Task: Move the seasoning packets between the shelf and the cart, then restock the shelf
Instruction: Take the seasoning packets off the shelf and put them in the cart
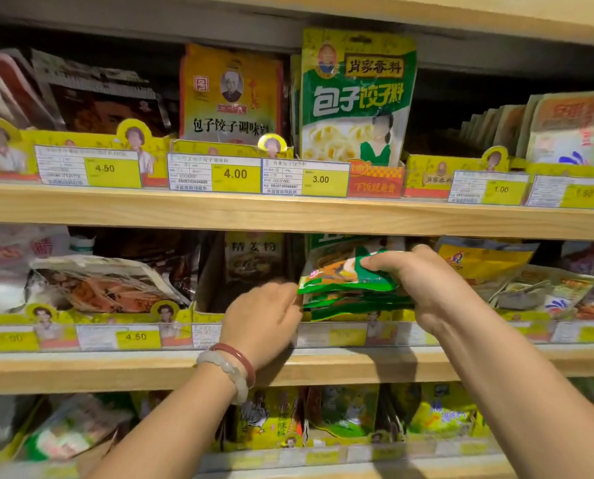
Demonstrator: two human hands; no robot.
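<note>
I saw the left hand (264,318), with two bracelets (231,368) on its wrist, curled at the left edge of the green seasoning packets (347,288); whether it pinched them I could not tell. The stack lay flat on the middle shelf (81,369). The right hand (423,281) gripped its right end, fingers over the top.

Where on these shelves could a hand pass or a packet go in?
One gap: the dark slot on the middle shelf between the brown ginger packet and the green packets the right hand grips; the left hand reaches there. Elsewhere packets crowd every bin, including the tall green packet above.
</note>
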